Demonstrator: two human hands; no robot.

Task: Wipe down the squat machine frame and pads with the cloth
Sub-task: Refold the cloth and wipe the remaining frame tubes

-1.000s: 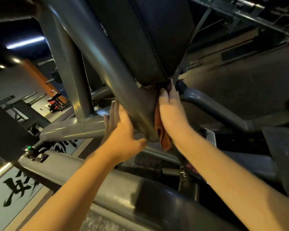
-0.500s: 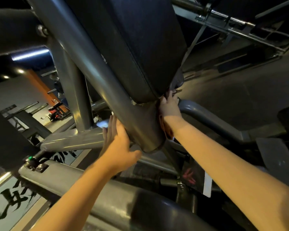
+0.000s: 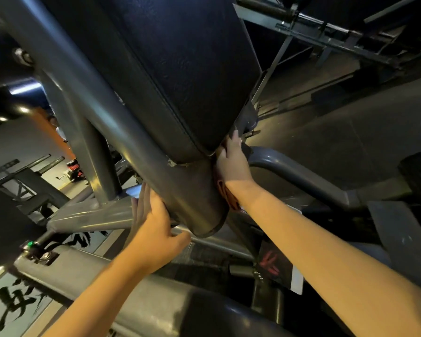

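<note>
Mid-wipe, the right hand (image 3: 232,164) presses the cloth (image 3: 230,198) flat-fingered under the pad (image 3: 180,69) at three o'clock of the frame (image 3: 195,198), the left hand (image 3: 153,229) braces open at nine, gripping nothing; next, probably sweep along the pad's edge.

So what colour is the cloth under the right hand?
Orange-red; the cloth peeks out below the right hand in the head view.

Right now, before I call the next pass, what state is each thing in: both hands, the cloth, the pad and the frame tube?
Right hand: flat, pressing the cloth against the frame just under the pad's lower corner.
Orange cloth: trapped between right hand and frame, mostly hidden, one fold showing below the wrist.
Left hand: open, braced on the other side of the frame tube, holding nothing.
Black pad: mounted, tilted.
Frame tube: grey, open-ended at its bottom.
</note>
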